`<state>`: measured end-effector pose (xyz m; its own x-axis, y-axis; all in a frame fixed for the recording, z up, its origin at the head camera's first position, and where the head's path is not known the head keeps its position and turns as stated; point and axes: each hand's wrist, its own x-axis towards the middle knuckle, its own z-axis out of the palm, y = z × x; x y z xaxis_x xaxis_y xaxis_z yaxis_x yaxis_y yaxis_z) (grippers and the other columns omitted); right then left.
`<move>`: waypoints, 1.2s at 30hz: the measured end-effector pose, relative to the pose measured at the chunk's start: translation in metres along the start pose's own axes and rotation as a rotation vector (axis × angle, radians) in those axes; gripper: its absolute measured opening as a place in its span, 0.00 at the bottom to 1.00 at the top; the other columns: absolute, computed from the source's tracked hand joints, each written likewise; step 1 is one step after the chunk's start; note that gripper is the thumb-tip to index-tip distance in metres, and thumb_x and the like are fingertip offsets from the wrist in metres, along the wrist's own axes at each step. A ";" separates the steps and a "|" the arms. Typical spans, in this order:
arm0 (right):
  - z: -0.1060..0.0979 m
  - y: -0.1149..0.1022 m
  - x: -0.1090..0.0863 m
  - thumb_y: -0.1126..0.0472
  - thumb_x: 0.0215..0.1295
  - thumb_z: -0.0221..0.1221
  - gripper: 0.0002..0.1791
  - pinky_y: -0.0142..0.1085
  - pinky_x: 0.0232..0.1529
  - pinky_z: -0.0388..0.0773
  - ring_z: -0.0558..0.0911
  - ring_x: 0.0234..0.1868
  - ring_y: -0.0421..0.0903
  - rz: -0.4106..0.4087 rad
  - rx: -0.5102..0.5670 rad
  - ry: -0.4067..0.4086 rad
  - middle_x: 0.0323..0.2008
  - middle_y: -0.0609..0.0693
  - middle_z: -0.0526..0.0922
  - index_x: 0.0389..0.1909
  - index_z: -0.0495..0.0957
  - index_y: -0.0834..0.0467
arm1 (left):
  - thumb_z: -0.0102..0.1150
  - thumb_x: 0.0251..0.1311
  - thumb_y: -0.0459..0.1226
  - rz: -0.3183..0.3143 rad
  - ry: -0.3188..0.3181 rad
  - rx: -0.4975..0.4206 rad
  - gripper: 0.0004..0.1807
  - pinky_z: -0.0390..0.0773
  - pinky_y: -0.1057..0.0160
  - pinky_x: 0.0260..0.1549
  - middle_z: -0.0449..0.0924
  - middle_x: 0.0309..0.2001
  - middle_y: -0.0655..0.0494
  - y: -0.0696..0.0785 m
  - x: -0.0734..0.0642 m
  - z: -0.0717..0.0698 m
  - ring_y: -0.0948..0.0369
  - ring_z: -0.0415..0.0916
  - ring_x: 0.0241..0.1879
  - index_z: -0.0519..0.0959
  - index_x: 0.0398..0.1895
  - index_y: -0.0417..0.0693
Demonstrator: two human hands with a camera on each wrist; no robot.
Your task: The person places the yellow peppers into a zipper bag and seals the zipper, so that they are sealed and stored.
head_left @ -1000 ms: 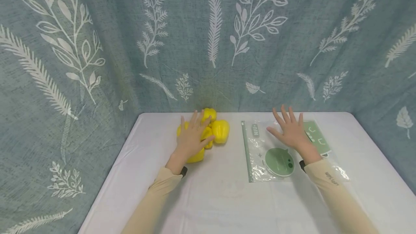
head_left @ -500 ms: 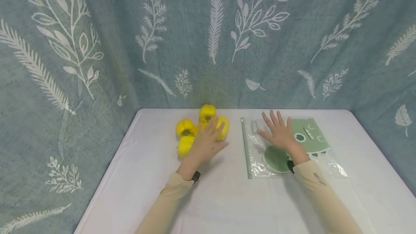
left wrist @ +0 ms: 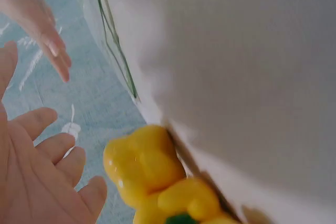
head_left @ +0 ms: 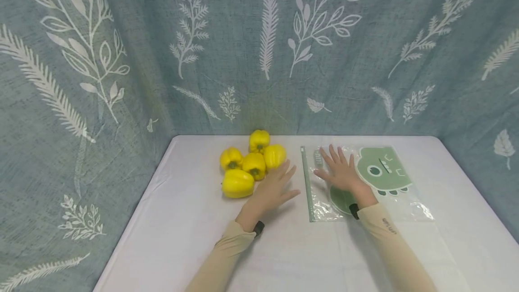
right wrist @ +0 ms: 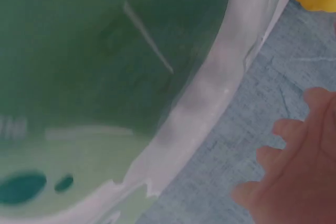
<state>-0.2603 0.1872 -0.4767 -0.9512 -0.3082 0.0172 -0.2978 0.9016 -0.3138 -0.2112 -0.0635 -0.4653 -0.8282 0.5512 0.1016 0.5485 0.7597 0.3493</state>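
My left hand hovers over the table with its fingers spread and nothing in it. It is nearest to a group of several yellow bell peppers, among them a front one lying on its side and a right one just beyond my fingertips. In the left wrist view, a yellow bell pepper sits below the palm. My right hand, also spread, is above a clear zipper bag printed with a green cartoon, and hides part of it. Whether it touches the bag cannot be told.
A white cloth covers the table. Behind and beside it hangs a blue-green curtain with white leaf prints. The bag's green zipper edge faces the peppers.
My left hand has moved right, off the peppers, uncovering them. My right hand has shifted left and slightly nearer across the bag. The peppers and the bag stay in place.
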 end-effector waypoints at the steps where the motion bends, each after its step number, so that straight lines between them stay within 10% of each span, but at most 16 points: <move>1: 0.002 0.000 0.000 0.36 0.65 0.45 0.43 0.68 0.63 0.29 0.38 0.71 0.65 0.002 0.010 -0.009 0.72 0.63 0.40 0.73 0.44 0.53 | 0.42 0.64 0.59 -0.001 -0.012 -0.015 0.39 0.48 0.52 0.69 0.42 0.73 0.49 0.001 0.001 0.003 0.53 0.42 0.72 0.50 0.72 0.51; 20: 0.014 -0.002 -0.003 0.40 0.62 0.53 0.47 0.68 0.62 0.26 0.31 0.69 0.67 0.018 0.227 -0.234 0.71 0.66 0.33 0.72 0.40 0.57 | 0.46 0.63 0.57 -0.123 -0.224 -0.177 0.39 0.42 0.54 0.70 0.41 0.74 0.52 0.008 0.019 0.030 0.57 0.39 0.73 0.50 0.72 0.52; 36: 0.013 0.001 -0.007 0.40 0.58 0.57 0.47 0.69 0.60 0.25 0.30 0.69 0.69 -0.016 0.208 -0.302 0.70 0.70 0.32 0.71 0.48 0.56 | 0.49 0.62 0.55 -0.115 -0.310 -0.048 0.37 0.36 0.48 0.70 0.40 0.73 0.48 0.012 0.031 0.027 0.54 0.35 0.73 0.53 0.71 0.55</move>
<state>-0.2527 0.1860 -0.4899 -0.8702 -0.4260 -0.2476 -0.2604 0.8242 -0.5029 -0.2272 -0.0276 -0.4829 -0.8059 0.5471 -0.2262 0.4415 0.8100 0.3860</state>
